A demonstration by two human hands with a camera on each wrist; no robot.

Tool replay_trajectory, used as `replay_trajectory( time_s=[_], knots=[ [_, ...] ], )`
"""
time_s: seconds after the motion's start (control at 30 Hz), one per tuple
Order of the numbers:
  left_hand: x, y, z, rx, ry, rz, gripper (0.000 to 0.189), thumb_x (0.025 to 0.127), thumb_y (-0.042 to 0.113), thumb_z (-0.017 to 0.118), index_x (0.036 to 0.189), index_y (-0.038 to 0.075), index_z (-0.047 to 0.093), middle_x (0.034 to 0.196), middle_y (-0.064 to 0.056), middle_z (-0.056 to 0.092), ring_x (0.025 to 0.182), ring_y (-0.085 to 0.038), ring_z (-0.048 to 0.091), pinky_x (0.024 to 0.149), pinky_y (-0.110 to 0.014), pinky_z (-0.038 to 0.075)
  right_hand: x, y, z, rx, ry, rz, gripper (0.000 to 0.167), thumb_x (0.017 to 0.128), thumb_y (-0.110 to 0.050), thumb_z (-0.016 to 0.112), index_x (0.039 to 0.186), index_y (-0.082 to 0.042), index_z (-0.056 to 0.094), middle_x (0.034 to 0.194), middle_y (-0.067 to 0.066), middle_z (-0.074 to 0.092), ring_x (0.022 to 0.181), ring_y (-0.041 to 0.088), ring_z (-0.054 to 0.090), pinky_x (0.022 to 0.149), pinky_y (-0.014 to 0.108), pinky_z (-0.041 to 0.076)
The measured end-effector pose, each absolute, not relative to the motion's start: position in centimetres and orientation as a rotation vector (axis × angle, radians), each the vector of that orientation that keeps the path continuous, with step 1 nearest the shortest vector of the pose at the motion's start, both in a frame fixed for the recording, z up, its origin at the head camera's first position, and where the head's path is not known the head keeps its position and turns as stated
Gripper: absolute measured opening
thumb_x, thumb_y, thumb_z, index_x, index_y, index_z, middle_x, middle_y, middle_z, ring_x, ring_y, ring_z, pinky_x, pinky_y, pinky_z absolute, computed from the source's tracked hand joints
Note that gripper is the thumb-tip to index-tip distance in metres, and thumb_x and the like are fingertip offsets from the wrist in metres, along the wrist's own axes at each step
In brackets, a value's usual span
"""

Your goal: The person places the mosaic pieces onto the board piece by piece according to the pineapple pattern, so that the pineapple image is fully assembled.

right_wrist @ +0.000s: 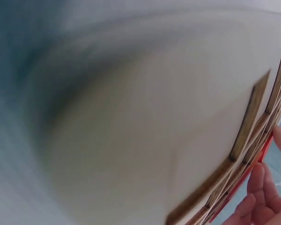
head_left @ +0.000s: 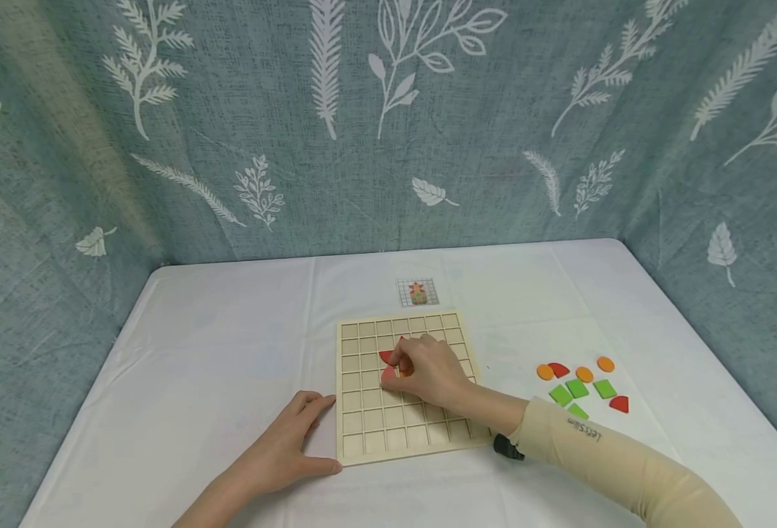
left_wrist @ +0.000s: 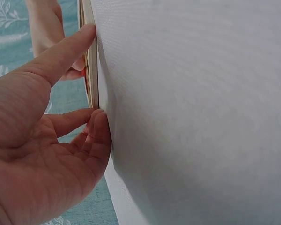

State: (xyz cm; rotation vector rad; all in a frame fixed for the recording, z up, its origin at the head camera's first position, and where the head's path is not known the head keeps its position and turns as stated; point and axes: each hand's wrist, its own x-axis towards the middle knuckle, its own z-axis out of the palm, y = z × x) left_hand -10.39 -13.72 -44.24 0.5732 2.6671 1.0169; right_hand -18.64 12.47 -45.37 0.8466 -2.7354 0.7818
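A square wooden grid board lies on the table. My left hand rests at its left edge, thumb and fingertips touching the rim, as the left wrist view shows too. Over the board's middle, my right hand pinches a red piece down at the cells. Its exact shape is partly covered by the fingers. Just above it a red fan-shaped piece sits in a cell, and more red and orange shows beside the fingers. The right wrist view catches fingertips at a red piece.
Behind the board lies a small pattern card with a coloured figure on a grid. To the right are loose orange discs, green squares and red fan-shaped pieces. A black object lies beneath the right wrist.
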Motion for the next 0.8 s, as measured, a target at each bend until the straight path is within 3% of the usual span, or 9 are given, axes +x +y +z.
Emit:
replay_trajectory(
  time_s=[0.53,0.8],
  knots=[
    [-10.21,-13.68,-44.19,0.557,2.653,1.028,0.092,0.07,0.04,0.087,0.142,0.002,0.045,0.127,-0.003,0.043,0.099,-0.015,0.046,0.086,-0.032,0.044,-18.43,12.83,-44.89,0.86,-2.756,0.629,0.027,0.081,-0.042,0.078,0.075,-0.02,0.062,0.066,-0.013,0.052,0.066,0.008,0.043,0.063,0.028,0.034],
    [-10.18,-13.62,-44.13,0.548,2.656,1.027,0.092,0.069,0.039,0.088,0.142,0.002,0.045,0.127,-0.003,0.043,0.1,-0.015,0.046,0.086,-0.032,0.045,-18.35,13.05,-44.73,0.909,-2.734,0.603,0.024,0.08,-0.04,0.079,0.08,-0.021,0.065,0.07,-0.012,0.054,0.07,0.009,0.047,0.064,0.029,0.036]
  ],
)
